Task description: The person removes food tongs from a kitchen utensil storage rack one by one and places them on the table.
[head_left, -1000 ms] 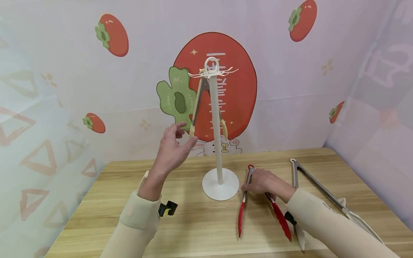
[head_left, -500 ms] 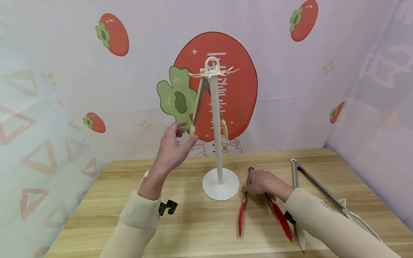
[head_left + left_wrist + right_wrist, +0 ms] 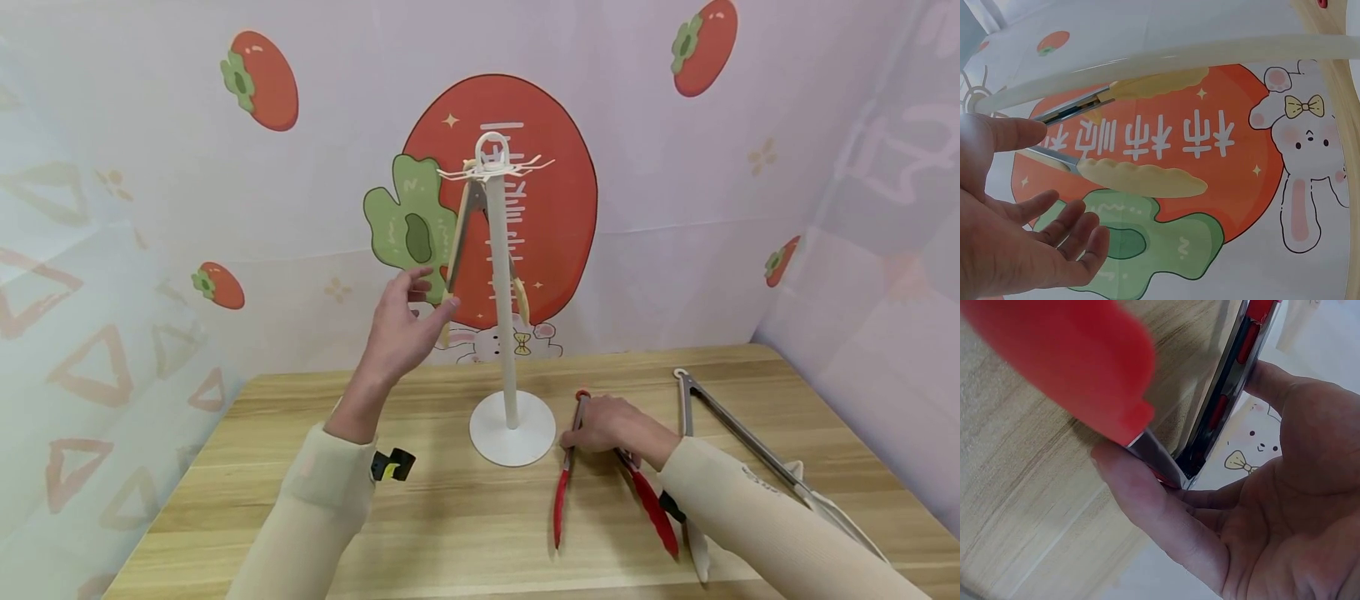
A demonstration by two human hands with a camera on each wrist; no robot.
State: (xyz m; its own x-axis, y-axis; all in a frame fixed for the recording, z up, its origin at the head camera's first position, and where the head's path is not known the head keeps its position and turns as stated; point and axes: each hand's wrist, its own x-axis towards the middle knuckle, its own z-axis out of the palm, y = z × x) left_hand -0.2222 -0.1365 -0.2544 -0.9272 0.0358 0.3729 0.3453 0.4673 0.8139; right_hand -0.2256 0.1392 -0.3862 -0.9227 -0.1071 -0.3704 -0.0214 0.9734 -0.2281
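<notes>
A white stand (image 3: 504, 333) with a ring of hooks on top rises from a round base. Tongs with cream tips (image 3: 1141, 178) hang from a hook, arms spread downward. My left hand (image 3: 397, 333) is raised beside their left arm, fingers loosely bent and thumb out. In the left wrist view nothing lies in its palm; whether the thumb touches the tongs I cannot tell. On the table, my right hand (image 3: 611, 423) holds red-tipped tongs (image 3: 559, 508) near the hinge, thumb on one arm and fingers at the other. These tongs are spread, tips toward me.
Another pair of tongs (image 3: 742, 429), with whitish tips, lies spread on the wooden table (image 3: 420, 542) at the right, partly under my right forearm. A printed cloth (image 3: 660, 275) hangs behind the table. The stand's base (image 3: 487, 437) sits left of my right hand.
My left hand has risen slightly along the hanging tongs' left arm, uncovering more of its cream tip below. The right hand and the red-tipped tongs stay in place.
</notes>
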